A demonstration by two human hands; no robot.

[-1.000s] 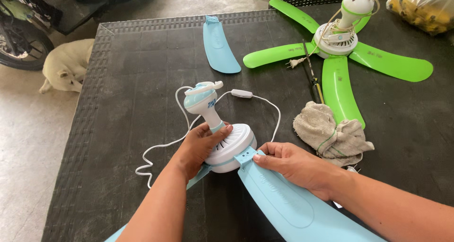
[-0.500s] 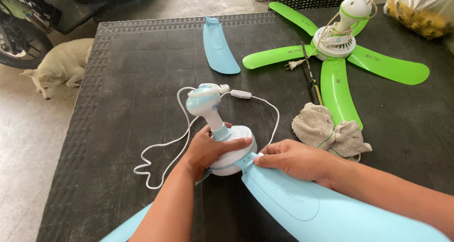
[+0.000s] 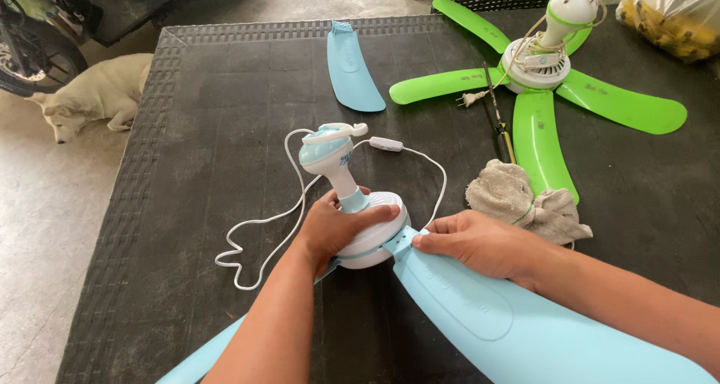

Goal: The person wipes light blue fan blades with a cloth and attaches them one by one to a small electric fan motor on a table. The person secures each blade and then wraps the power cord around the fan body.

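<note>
Seating the blade [image 3: 480,316] root into the hub [image 3: 375,230] slot: your left hand [image 3: 337,230] clamps the hub top, your right hand [image 3: 480,243] pinches the blade root just right of the hub; next, judged, push until it locks.

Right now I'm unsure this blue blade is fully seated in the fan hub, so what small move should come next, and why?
Probably press the blade root a little further into the hub. The right hand pinches the blade just where it meets the hub's bracket, and the left hand steadies the hub from above, so it looks braced for a push. Whether it has latched cannot be seen.
</note>
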